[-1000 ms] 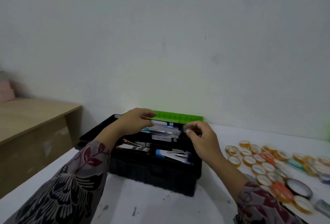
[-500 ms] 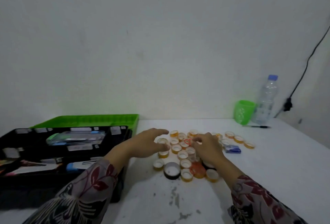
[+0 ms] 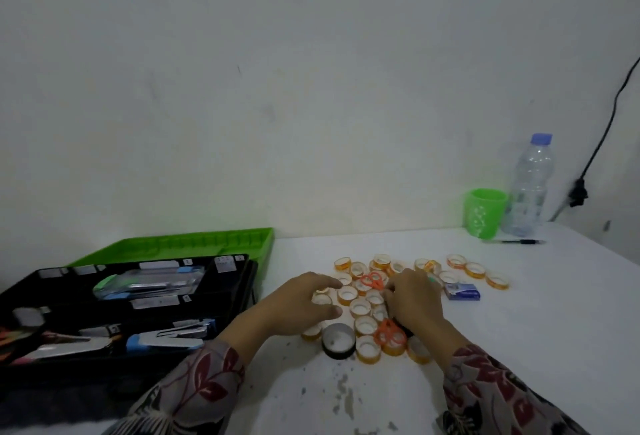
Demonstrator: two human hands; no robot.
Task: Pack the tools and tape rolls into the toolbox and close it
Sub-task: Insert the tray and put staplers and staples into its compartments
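Tape rolls [image 3: 347, 294] under both our grips | toolbox [image 3: 246, 291] lies left, nearest left grip [image 3: 304, 303], relaxed, empty | right grip [image 3: 412, 299]: we cannot tell

A plain white wall [image 3: 311, 88] rises behind a white table [image 3: 519, 348]; a black cable [image 3: 605, 131] hangs at right.

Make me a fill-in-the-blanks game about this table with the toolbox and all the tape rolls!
1. The cup next to the water bottle is ____.
2. The lid of the toolbox is ____, so you can see the tools inside.
3. The left hand and the right hand reach over the tape rolls, which lie on the white ____.

Missing words: green, open, table.
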